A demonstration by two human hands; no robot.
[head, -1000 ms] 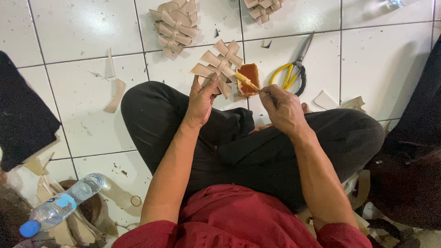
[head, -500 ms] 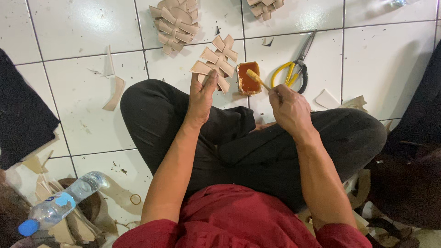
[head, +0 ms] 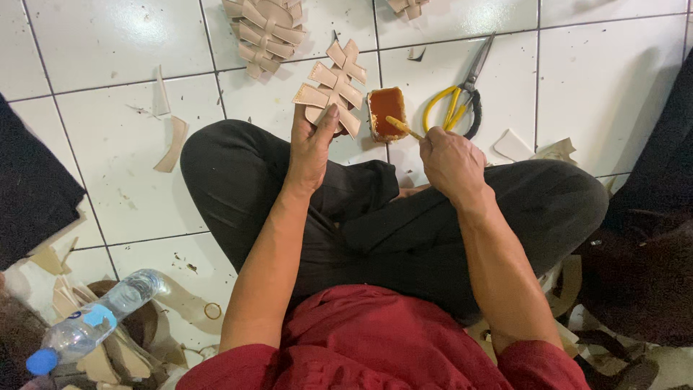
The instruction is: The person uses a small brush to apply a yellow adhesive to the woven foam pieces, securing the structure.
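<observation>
**Tan leather piece and glue stick in hand over white tile**

Tan leather, cut into a woven strap shape, is being held up by the left hand (head: pixel 312 148). Fingers are closing on the lower edge of the strap piece (head: pixel 333 85), thumb pressing on its face, so the hand is clamped on it. Piece is standing just above the left knee, its upper part over the tile floor (head: pixel 108 43).

Right hand (head: pixel 451 160) is gripping a thin yellow stick (head: pixel 403 128), fingers curled tight around the near end. Far end of the stick is pointing left toward the glue tin (head: pixel 386 112) and lying at its lower right corner; contact with the glue cannot be confirmed. Tin is small and rectangular, filled with orange-brown glue, sitting on the tile just right of the strap piece and between the two hands.

Yellow-handled scissors (head: pixel 462 97) are lying beside the tin on its right, blades pointing up and away. A stack of similar strap pieces (head: pixel 266 32) is resting farther out on the floor, above the held piece, with another part-visible one (head: pixel 408 7) at the top edge. Leather offcuts (head: pixel 172 144) are scattered at left.

Person is sitting cross-legged in black trousers (head: pixel 404 231) and a red shirt (head: pixel 375 347). A clear plastic bottle (head: pixel 94 321) with a blue cap is lying at lower left among more scraps.
</observation>
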